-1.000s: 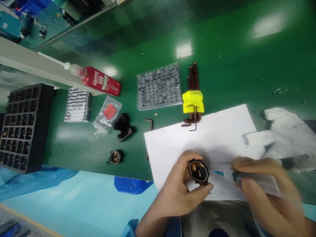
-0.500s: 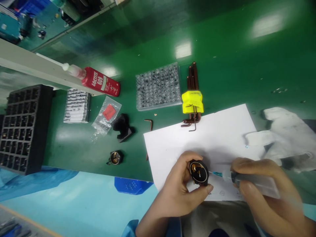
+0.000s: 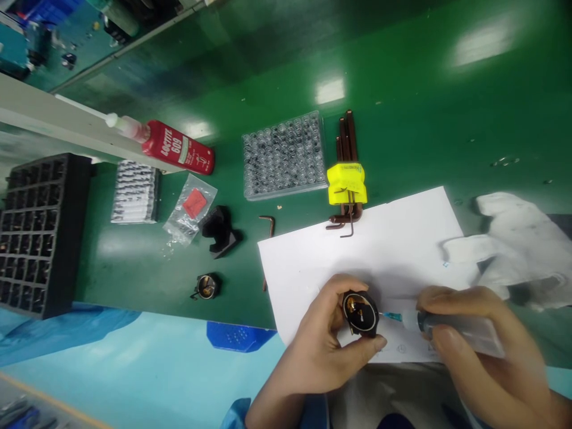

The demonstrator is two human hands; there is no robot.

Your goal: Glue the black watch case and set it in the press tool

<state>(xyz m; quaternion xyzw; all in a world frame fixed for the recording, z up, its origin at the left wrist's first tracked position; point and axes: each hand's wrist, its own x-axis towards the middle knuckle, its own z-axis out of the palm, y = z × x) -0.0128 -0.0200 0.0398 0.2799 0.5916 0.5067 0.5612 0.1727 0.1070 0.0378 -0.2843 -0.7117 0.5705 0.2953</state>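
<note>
Small round black part (image 3: pixel 361 313), gold inside: pinched between thumb and fingers of left hand (image 3: pixel 324 345), above white paper sheet (image 3: pixel 384 250). Syringe (image 3: pixel 451 326): gripped in closed right hand (image 3: pixel 482 345), teal needle tip at part's rim. Nearby: yellow-holdered hex keys (image 3: pixel 347 179), white glove (image 3: pixel 518 247)

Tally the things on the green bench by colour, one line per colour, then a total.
Red: 1, the Loctite bottle
Yellow: 1, the hex key holder
White: 2, the paper sheet and the glove
Black: 4, the grid tray, the bracket, the round part on the bench, the round part in the left hand
Clear: 3, the bead tray, the small bag, the syringe in the right hand
Total: 11
</note>
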